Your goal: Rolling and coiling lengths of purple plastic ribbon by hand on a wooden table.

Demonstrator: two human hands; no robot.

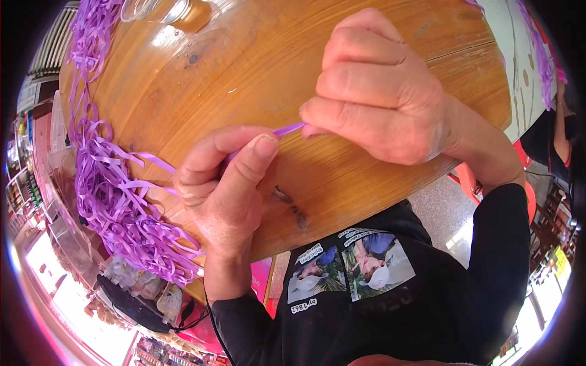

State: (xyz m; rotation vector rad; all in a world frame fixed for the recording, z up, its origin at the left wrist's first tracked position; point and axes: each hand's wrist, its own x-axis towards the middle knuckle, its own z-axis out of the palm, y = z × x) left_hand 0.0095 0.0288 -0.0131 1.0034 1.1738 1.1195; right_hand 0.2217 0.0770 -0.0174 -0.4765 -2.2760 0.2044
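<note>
A narrow purple ribbon [289, 129] is stretched between my two hands above the wooden table [244, 79]. My left hand [229, 177] pinches it between thumb and forefinger, with the other fingers curled in. In a fist, my right hand [381, 91] grips the ribbon's other side; its palm and whatever lies inside are hidden. Beyond the left hand, strands run back to a big tangled heap of purple ribbon [116, 201] at the table's left edge. Part of that heap hangs over the edge.
A clear plastic cup or bowl [157, 10] stands at the far left of the table. More purple ribbon [542, 61] lies on a pale surface at the right. Another person's arm [560, 125] shows there. A black bag [131, 302] sits below the heap, beside a red stool [469, 183] farther right.
</note>
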